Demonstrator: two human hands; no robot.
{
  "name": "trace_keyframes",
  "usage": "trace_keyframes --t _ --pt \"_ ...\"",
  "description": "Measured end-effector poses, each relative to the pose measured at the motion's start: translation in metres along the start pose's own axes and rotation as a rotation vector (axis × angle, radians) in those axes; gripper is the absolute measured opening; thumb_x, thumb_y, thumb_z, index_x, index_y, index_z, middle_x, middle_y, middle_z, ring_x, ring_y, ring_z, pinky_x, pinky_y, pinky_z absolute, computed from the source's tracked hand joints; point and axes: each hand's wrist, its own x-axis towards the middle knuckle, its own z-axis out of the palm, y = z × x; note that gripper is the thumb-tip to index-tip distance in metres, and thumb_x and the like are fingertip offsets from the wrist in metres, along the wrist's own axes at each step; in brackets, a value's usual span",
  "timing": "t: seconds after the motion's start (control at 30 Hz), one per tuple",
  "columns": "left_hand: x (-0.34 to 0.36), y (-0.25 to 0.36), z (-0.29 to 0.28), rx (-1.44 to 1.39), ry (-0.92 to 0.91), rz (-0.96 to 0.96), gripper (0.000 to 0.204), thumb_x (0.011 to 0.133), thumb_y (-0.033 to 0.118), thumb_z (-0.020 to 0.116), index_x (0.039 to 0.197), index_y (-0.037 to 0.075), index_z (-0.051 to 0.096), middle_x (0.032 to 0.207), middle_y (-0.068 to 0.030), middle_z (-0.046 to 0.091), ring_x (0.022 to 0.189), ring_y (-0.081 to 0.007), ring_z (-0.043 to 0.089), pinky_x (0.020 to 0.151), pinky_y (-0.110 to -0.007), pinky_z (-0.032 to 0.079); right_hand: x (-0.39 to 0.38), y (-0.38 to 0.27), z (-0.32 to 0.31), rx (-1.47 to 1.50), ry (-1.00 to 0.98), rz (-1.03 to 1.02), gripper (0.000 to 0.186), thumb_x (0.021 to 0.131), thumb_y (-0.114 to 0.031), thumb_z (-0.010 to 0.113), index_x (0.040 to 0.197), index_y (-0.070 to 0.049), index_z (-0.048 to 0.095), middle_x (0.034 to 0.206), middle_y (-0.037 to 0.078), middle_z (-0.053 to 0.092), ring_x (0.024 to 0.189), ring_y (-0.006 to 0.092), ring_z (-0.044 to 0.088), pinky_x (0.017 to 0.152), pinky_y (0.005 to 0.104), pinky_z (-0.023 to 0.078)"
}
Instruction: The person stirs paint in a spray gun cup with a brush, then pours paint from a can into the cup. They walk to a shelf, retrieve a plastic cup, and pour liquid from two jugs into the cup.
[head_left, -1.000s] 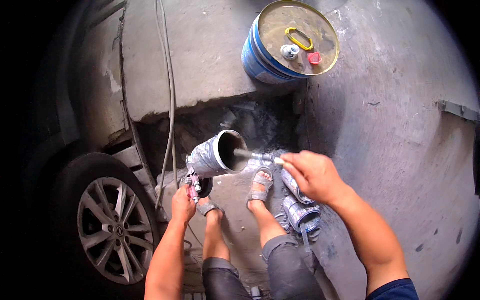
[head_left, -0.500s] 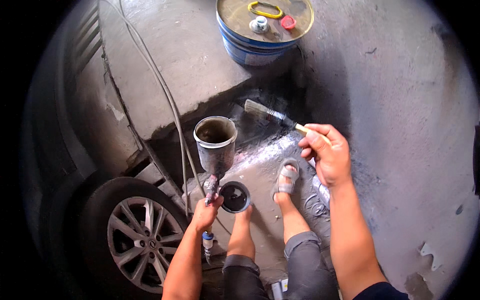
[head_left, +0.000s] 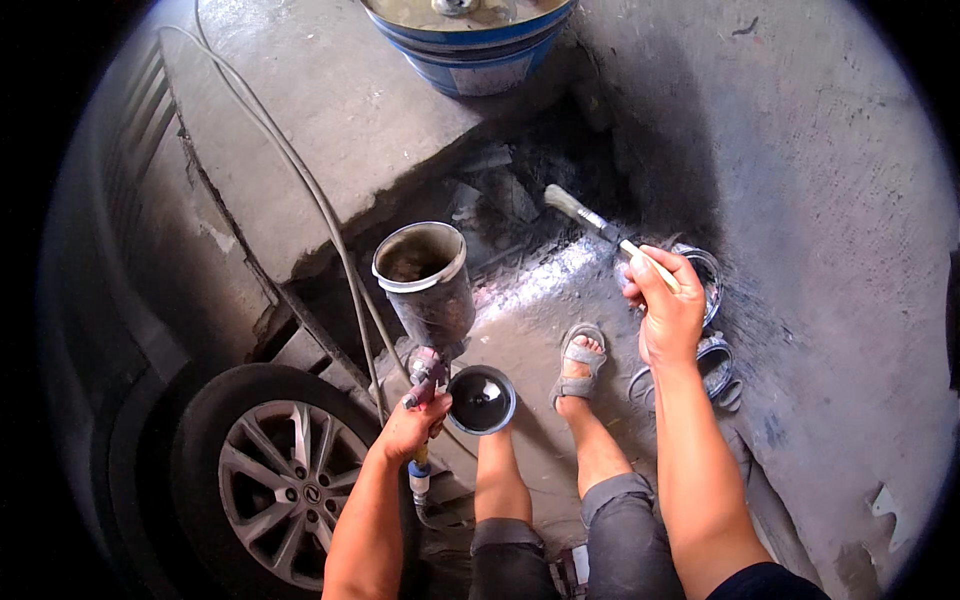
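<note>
My left hand (head_left: 416,430) is closed round a pinkish spray gun (head_left: 426,372), whose grimy metal cup (head_left: 430,308) stands open and nearly upright above it, dark inside. A round dark lid or dish (head_left: 482,402) with a glossy inside sits just right of that hand; whether my fingers hold it is unclear. An air hose fitting with a blue band (head_left: 420,470) hangs below the grip. My right hand (head_left: 668,312) grips a pale-handled paintbrush (head_left: 592,220), its bristles pointing up and left, clear of the cup.
A blue drum (head_left: 470,55) stands on a broken concrete ledge (head_left: 370,140) above a dark recess. Hoses (head_left: 340,240) run down the left beside a car wheel (head_left: 290,490). Paint cans (head_left: 715,370) stand by a rough wall (head_left: 820,250) at right. My sandalled foot (head_left: 580,355) shows below.
The cup has turned from tilted to nearly upright. The brush has come out of the cup and moved up and right with my right hand. The whole view has shifted.
</note>
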Motion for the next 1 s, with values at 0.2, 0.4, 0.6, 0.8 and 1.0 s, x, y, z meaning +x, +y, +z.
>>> trace_keyframes --t 0.2,0.4,0.6,0.8,1.0 --pt "-0.007 0.009 0.003 -0.01 -0.036 -0.013 0.02 0.089 0.022 0.064 0.077 0.011 0.053 0.062 0.0043 0.044 0.053 -0.008 0.04 0.049 -0.025 0.031 0.002 -0.074 0.01 0.077 -0.273 -0.112 0.018 0.086 -0.016 0.07 0.091 -0.002 0.06 0.073 0.003 0.059 0.061 0.0079 0.052 0.056 0.0198 0.043" --pt "-0.01 0.008 0.002 0.078 -0.082 0.006 0.018 0.089 0.021 0.064 0.078 0.01 0.054 0.063 0.0046 0.044 0.054 -0.0077 0.039 0.049 -0.025 0.031 0.005 -0.105 0.049 -0.104 -0.417 -0.043 0.027 0.092 -0.031 0.06 0.088 -0.004 0.057 0.07 0.005 0.06 0.057 0.0099 0.056 0.051 0.0228 0.046" --pt "-0.013 0.012 0.012 0.048 -0.156 -0.015 0.018 0.089 0.021 0.065 0.079 0.01 0.056 0.063 0.0049 0.045 0.054 -0.0073 0.04 0.05 -0.025 0.031 0.058 -0.08 0.047 -0.278 -0.209 -0.092 0.029 0.091 -0.028 0.061 0.075 -0.003 0.062 0.064 0.004 0.062 0.051 0.0088 0.056 0.047 0.0225 0.045" --pt "-0.023 0.005 0.009 0.127 -0.137 -0.01 0.018 0.088 0.021 0.067 0.08 0.009 0.056 0.063 0.0048 0.045 0.054 -0.0076 0.04 0.049 -0.025 0.031 0.026 -0.096 0.057 -0.167 -0.451 0.115 0.022 0.092 -0.025 0.06 0.083 -0.005 0.061 0.066 0.003 0.06 0.053 0.0092 0.055 0.05 0.0236 0.046" --pt "-0.029 -0.006 0.006 0.077 -0.15 -0.043 0.019 0.088 0.021 0.067 0.079 0.009 0.056 0.061 0.0049 0.044 0.053 -0.0076 0.039 0.048 -0.025 0.03 0.049 -0.1 0.034 0.018 -0.418 0.062 0.027 0.092 -0.027 0.06 0.079 -0.004 0.063 0.064 0.002 0.06 0.052 0.0081 0.055 0.048 0.0223 0.046"
